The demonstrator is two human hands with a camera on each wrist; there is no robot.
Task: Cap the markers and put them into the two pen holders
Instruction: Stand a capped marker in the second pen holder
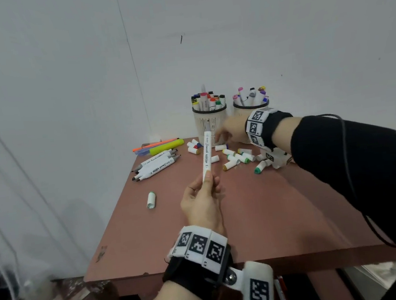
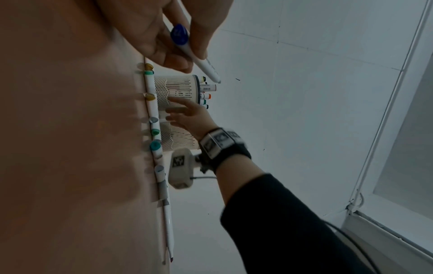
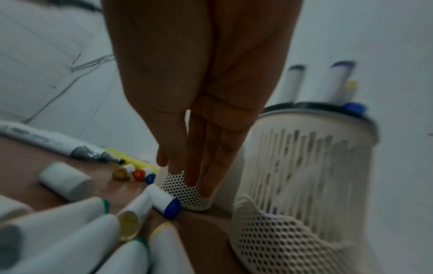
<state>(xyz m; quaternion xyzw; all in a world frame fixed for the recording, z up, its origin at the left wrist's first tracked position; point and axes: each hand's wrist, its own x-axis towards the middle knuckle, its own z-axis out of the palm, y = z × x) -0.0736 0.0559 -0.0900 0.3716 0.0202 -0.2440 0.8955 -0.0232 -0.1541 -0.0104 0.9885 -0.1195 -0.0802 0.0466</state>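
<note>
My left hand (image 1: 208, 178) pinches a white marker (image 1: 206, 152) by its lower end and holds it upright over the table. In the left wrist view the marker (image 2: 207, 65) has a blue cap at the held end and a bare grey tip at the far end. My right hand (image 1: 221, 137) reaches with straight fingers (image 3: 206, 166) down to the loose caps (image 1: 233, 158) at the foot of the left pen holder (image 1: 210, 124). A blue-ended cap (image 3: 166, 204) lies just below those fingers. The right pen holder (image 1: 239, 112) stands behind my wrist. Both holders are full of markers.
Several uncapped markers (image 1: 157, 166) and highlighters (image 1: 166, 145) lie at the table's back left. A lone green-ended cap (image 1: 151, 200) sits left of my left hand. The reddish table (image 1: 260, 216) stands against a white wall.
</note>
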